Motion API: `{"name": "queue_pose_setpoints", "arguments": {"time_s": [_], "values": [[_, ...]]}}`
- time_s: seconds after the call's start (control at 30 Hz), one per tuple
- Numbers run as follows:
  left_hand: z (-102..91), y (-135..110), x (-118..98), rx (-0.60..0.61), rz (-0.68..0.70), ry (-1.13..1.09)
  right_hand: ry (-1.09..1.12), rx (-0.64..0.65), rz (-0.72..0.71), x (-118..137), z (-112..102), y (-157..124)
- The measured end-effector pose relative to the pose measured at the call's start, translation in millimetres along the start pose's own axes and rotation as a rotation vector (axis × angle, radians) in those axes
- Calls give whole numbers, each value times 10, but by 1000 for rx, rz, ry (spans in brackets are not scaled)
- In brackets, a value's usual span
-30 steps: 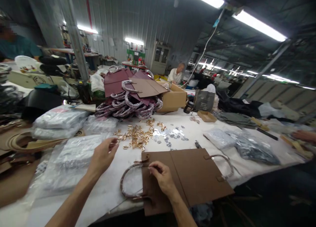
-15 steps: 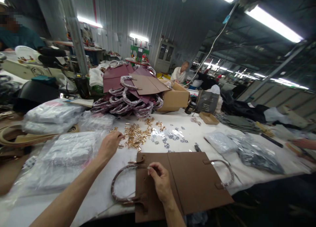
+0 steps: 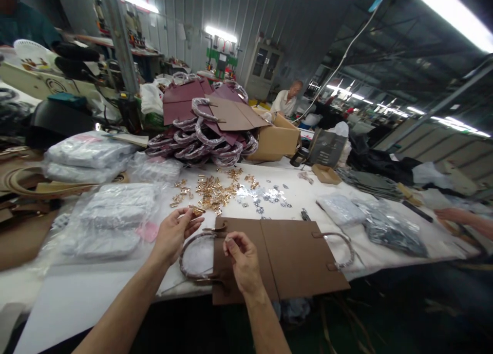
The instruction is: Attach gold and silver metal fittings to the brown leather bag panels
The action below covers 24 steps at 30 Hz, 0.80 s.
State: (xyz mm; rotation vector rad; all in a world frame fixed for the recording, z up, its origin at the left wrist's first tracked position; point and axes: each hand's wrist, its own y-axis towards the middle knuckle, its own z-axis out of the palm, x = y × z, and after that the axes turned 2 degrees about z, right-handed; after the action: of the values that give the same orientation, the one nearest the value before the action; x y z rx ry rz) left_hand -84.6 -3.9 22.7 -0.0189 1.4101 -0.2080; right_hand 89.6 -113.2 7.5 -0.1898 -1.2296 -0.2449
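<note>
My left hand [image 3: 177, 231] is closed, thumb and forefinger pinching a small gold metal fitting [image 3: 197, 210] above the table's near side. Beyond it lies a loose pile of similar gold fittings [image 3: 215, 192]. My right hand [image 3: 243, 261] hovers over the left part of a flat brown bag panel [image 3: 300, 256], its thumb and fingers pinched together. Whatever sits in that pinch is too small to make out. Plastic-wrapped handles stick out at both ends of the panel, a left handle [image 3: 184, 264] and a right handle [image 3: 351, 251].
Small silver plates [image 3: 269, 196] are scattered right of the gold pile. Behind rises a heap of maroon bag panels [image 3: 185, 105] beside a cardboard box [image 3: 275, 141]. Plastic-wrapped packs [image 3: 115, 205] lie left, more bags [image 3: 389, 231] right. Another person's hand [image 3: 454, 215] reaches in at right.
My left hand has drawn back from the gold pile toward the bag panel, with a gold fitting now showing at its fingertips. My right hand stays pinched over the panel. The view has shifted.
</note>
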Motion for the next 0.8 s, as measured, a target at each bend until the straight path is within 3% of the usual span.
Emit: {"name": "queue_pose_setpoints", "arguments": {"time_s": [0.23, 0.4, 0.63, 0.8], "values": [[-220, 514, -252, -7, -49, 147, 105, -32, 90, -49, -13, -116], [-223, 773, -447, 50, -99, 109, 213, -63, 145, -59, -43, -140], [-109, 840, -583, 105, -232, -133, 275, -95, 147, -87, -56, -89], [22, 608, -645, 187, -271, -332, 266, -106, 114, -40, -72, -64]]}}
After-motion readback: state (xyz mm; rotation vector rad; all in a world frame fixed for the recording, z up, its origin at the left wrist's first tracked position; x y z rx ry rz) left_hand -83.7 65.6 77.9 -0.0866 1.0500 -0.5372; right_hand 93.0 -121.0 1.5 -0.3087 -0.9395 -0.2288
